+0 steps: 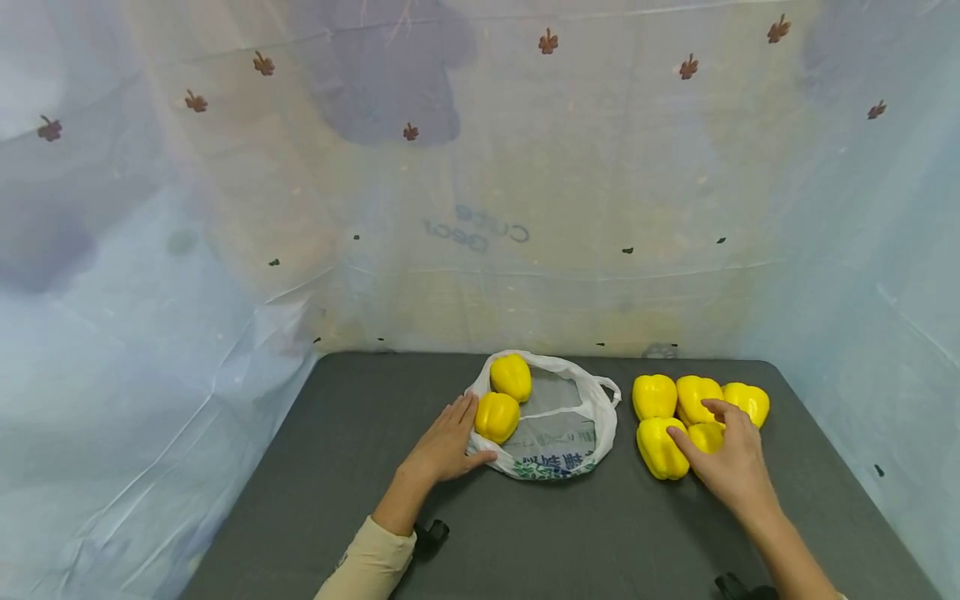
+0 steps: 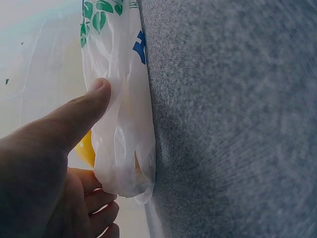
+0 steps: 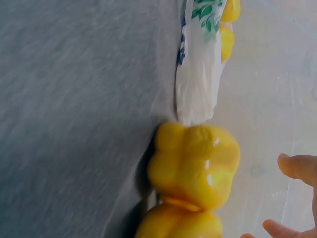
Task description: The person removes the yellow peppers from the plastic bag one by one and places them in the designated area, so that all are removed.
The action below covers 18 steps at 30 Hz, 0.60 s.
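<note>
A white plastic bag (image 1: pixel 606 425) with green and blue print lies on the table, its mouth spread wide. Inside it, on the left, are two yellow bell peppers, a rear one (image 1: pixel 511 377) and a front one (image 1: pixel 497 417). My left hand (image 1: pixel 444 442) rests against the bag's left rim, thumb and fingers spread; the left wrist view shows the thumb touching the plastic (image 2: pixel 121 99). Over a cluster of several yellow peppers on the right hovers my right hand (image 1: pixel 727 458), fingers apart and holding nothing. It partly hides one pepper (image 1: pixel 705 436), beside the front-left pepper (image 1: pixel 663 448).
The dark grey table (image 1: pixel 570 542) carries the bag and the pepper cluster, with a gap between them. A printed sheet (image 1: pixel 480 183) hangs behind the table and along both sides. The bag's handle loop (image 1: pixel 611 390) sticks out toward the cluster.
</note>
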Each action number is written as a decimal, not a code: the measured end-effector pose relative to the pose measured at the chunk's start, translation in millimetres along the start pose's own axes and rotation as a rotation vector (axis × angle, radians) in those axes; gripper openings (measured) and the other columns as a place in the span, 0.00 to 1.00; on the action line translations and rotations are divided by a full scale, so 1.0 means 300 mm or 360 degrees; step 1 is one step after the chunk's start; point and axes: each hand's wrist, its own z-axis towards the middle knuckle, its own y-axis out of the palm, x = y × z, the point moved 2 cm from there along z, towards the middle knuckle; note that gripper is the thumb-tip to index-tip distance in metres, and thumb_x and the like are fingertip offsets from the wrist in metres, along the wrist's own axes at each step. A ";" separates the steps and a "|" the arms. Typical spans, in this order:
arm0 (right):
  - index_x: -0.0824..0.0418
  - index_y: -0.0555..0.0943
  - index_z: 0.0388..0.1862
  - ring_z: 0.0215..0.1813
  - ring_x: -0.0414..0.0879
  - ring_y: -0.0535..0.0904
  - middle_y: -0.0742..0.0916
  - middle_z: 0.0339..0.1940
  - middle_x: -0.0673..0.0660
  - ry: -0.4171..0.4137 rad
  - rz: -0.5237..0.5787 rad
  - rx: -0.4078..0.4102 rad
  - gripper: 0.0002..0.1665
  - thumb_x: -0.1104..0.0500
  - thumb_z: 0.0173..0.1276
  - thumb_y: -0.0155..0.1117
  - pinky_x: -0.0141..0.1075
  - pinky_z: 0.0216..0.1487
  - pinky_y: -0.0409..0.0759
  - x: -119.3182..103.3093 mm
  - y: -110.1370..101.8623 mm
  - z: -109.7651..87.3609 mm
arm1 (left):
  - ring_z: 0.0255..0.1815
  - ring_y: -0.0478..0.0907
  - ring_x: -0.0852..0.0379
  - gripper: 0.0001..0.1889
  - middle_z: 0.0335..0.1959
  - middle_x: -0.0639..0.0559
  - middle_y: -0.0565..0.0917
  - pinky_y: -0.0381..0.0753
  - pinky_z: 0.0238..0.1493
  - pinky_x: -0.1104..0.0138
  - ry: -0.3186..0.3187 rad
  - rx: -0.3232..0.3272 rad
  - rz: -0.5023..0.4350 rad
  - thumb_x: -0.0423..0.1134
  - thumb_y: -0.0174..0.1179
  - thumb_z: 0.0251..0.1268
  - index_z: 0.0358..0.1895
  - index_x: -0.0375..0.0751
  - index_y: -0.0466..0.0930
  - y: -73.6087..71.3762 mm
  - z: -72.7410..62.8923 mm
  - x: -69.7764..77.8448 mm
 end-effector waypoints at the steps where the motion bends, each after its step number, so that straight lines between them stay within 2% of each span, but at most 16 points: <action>1: 0.76 0.68 0.72 0.63 0.72 0.70 0.75 0.65 0.76 -0.0038 0.0011 0.0001 0.46 0.50 0.69 0.80 0.68 0.59 0.70 -0.009 0.006 0.002 | 0.90 0.47 0.42 0.56 0.89 0.39 0.50 0.48 0.89 0.49 -0.0003 -0.0004 0.0004 0.64 0.65 0.74 0.88 0.32 0.46 0.000 0.000 0.001; 5: 0.77 0.71 0.69 0.62 0.71 0.72 0.78 0.63 0.75 -0.0209 0.0053 0.0019 0.43 0.57 0.64 0.83 0.66 0.61 0.69 -0.044 0.039 0.012 | 0.90 0.47 0.42 0.56 0.89 0.39 0.49 0.47 0.89 0.49 -0.0012 -0.0018 0.0011 0.64 0.65 0.74 0.88 0.31 0.45 -0.002 -0.001 0.003; 8: 0.75 0.72 0.68 0.62 0.70 0.72 0.79 0.62 0.74 -0.0281 0.0067 0.0016 0.42 0.60 0.62 0.84 0.64 0.62 0.68 -0.068 0.066 0.015 | 0.90 0.47 0.42 0.56 0.89 0.39 0.49 0.47 0.89 0.49 -0.0011 -0.0021 0.0009 0.64 0.65 0.74 0.88 0.31 0.45 -0.002 -0.001 0.003; 13: 0.72 0.72 0.70 0.65 0.69 0.71 0.78 0.64 0.72 -0.0312 0.0087 -0.0065 0.43 0.58 0.63 0.84 0.65 0.63 0.70 -0.105 0.110 0.021 | 0.90 0.46 0.42 0.56 0.89 0.38 0.50 0.47 0.89 0.49 -0.0007 -0.0018 0.0005 0.64 0.65 0.75 0.88 0.31 0.46 -0.005 -0.001 0.005; 18: 0.70 0.72 0.73 0.68 0.69 0.69 0.77 0.67 0.71 -0.0308 0.0109 -0.0163 0.44 0.56 0.65 0.83 0.69 0.68 0.69 -0.138 0.149 0.031 | 0.89 0.47 0.41 0.56 0.89 0.37 0.50 0.48 0.88 0.48 -0.0004 -0.0019 -0.0007 0.63 0.66 0.74 0.87 0.30 0.46 -0.013 -0.006 0.010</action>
